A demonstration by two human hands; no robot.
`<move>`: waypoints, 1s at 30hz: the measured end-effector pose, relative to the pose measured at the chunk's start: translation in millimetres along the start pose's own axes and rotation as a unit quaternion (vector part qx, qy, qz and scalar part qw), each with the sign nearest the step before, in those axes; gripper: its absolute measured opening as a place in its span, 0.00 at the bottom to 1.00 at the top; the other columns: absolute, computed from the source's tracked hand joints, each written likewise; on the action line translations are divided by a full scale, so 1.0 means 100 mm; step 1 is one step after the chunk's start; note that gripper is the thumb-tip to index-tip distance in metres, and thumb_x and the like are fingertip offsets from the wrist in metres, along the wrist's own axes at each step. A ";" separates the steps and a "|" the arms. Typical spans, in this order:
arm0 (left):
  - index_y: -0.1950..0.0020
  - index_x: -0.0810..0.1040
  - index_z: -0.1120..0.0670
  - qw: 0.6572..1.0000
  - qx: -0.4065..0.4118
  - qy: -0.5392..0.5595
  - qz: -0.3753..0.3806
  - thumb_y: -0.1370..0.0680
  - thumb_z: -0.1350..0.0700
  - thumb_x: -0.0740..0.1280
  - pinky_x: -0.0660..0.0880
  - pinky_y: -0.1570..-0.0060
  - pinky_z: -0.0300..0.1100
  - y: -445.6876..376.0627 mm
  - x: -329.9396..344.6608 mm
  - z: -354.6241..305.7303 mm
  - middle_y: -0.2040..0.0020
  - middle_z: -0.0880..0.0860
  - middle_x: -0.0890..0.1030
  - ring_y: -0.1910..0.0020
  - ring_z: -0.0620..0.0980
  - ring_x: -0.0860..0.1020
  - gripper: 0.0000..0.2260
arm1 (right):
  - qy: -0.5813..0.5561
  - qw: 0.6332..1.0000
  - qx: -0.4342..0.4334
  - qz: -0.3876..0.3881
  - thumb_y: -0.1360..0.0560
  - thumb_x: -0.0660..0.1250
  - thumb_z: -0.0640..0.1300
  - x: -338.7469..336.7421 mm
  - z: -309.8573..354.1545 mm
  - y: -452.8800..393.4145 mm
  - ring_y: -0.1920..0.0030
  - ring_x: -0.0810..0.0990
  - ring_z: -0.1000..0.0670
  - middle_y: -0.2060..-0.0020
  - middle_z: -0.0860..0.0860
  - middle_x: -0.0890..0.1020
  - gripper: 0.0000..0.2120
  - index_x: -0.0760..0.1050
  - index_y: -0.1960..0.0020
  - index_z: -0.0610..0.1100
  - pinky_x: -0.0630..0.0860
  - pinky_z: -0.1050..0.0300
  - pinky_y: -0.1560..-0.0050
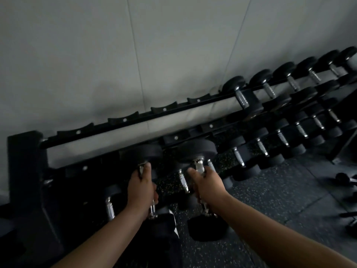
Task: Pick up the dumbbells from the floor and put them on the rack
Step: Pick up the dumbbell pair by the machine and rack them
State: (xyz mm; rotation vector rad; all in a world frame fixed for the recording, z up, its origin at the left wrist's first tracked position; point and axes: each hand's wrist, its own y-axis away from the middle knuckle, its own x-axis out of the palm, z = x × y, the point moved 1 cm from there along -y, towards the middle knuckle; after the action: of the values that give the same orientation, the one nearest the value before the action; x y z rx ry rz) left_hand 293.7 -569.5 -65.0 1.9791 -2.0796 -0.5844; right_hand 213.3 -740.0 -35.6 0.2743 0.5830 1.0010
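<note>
placement is the step in hand: your left hand (pixel 142 187) and right hand (pixel 207 183) each have a grip wrapped closed around the chrome handle of a black round-headed dumbbell (pixel 143 153), (pixel 197 148), held at the black steel rack (pixel 119 120). next, i judge, seat both heads in its empty cradles.

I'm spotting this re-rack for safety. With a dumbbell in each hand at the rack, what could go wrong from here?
1. The left hand and right hand each grip a chrome handle close to the rack; fingers could get pinched against the rail or the racked dumbbell between them.
2. Both dumbbells go in at once, so a head may miss its cradle and drop.
3. Loose dumbbells on the floor at right are a trip hazard.
</note>
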 end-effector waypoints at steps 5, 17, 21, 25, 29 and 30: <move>0.49 0.74 0.54 1.000 -0.008 -0.004 0.025 0.19 0.41 0.61 0.70 0.79 0.41 -0.55 0.58 -0.19 0.71 0.59 0.73 0.82 0.51 0.70 0.16 | 0.024 0.998 -0.002 -0.050 0.26 0.69 0.59 -0.29 0.18 -0.68 0.63 0.82 0.45 0.64 0.48 0.82 0.17 0.76 0.52 0.45 0.82 0.45 0.57; 0.49 0.73 0.53 1.000 -0.028 -0.003 0.013 0.19 0.41 0.60 0.70 0.77 0.40 -1.51 1.62 -0.64 0.69 0.60 0.72 0.79 0.52 0.70 0.16 | 0.024 1.000 0.010 -0.010 0.24 0.68 0.56 -0.90 0.63 -2.09 0.71 0.79 0.51 0.66 0.48 0.82 0.14 0.75 0.49 0.45 0.76 0.58 0.70; 0.48 0.74 0.53 0.999 -0.047 0.012 -0.018 0.20 0.41 0.61 0.69 0.78 0.41 -1.80 1.91 -0.69 0.70 0.57 0.73 0.79 0.51 0.69 0.16 | 0.013 1.000 0.019 0.022 0.23 0.67 0.54 -0.97 0.69 -2.62 0.75 0.77 0.52 0.69 0.47 0.80 0.13 0.74 0.50 0.45 0.74 0.58 0.74; 0.46 0.74 0.53 0.997 -0.045 0.002 -0.055 0.19 0.42 0.61 0.69 0.79 0.41 -2.11 2.12 -0.70 0.70 0.58 0.73 0.80 0.52 0.70 0.15 | 0.031 0.998 0.017 0.057 0.23 0.66 0.56 -1.04 0.77 -3.11 0.75 0.77 0.52 0.70 0.47 0.80 0.13 0.74 0.51 0.46 0.75 0.57 0.73; 0.47 0.74 0.53 0.995 -0.058 0.004 -0.079 0.19 0.41 0.61 0.70 0.78 0.42 -2.41 2.25 -0.75 0.69 0.58 0.74 0.81 0.52 0.70 0.16 | 0.048 0.996 0.008 0.079 0.22 0.66 0.56 -1.07 0.83 -3.46 0.75 0.77 0.51 0.69 0.47 0.80 0.13 0.73 0.52 0.46 0.75 0.59 0.75; 0.48 0.74 0.54 0.994 -0.062 0.001 -0.088 0.19 0.41 0.61 0.70 0.78 0.42 -2.51 2.28 -0.75 0.69 0.59 0.74 0.81 0.51 0.70 0.16 | 0.055 0.995 0.005 0.085 0.22 0.66 0.56 -1.06 0.85 -3.56 0.76 0.76 0.52 0.70 0.47 0.80 0.13 0.73 0.53 0.46 0.74 0.59 0.76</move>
State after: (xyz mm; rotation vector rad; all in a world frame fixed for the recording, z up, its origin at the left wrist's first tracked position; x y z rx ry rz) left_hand 535.4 -810.2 -130.2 2.1031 -1.8308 -0.7235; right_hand 471.8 -1012.5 -99.6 0.2815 0.6731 1.1843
